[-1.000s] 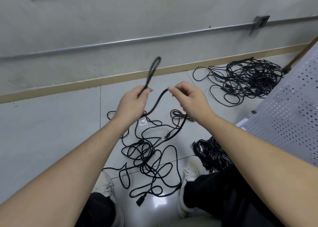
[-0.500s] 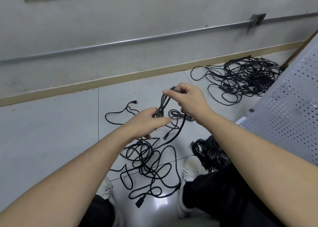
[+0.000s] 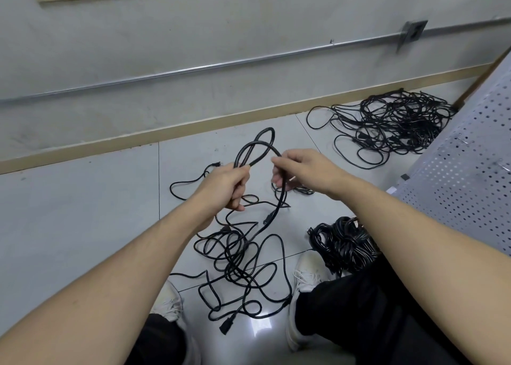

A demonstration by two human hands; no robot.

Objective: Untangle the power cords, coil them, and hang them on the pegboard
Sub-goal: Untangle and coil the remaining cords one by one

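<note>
A black power cord [image 3: 255, 150] arcs between my two hands above the floor. My left hand [image 3: 225, 187] grips a couple of small loops of it that stand up from the fist. My right hand [image 3: 302, 171] pinches the same cord a little to the right, and from there it drops into a loose tangle of black cords [image 3: 240, 257] on the tiles between my feet. A white perforated pegboard [image 3: 467, 176] leans at the right edge.
A second, denser tangle of cords [image 3: 392, 124] lies by the wall at the upper right. A bundle of coiled cords [image 3: 343, 243] sits beside my right shoe [image 3: 307, 270]. My left shoe [image 3: 168, 301] is at the bottom. A metal conduit [image 3: 193, 69] runs along the wall.
My left hand came back up with more cord gathered, so the loops above it are larger. My right hand slid along the cord, staying at about the same height.
</note>
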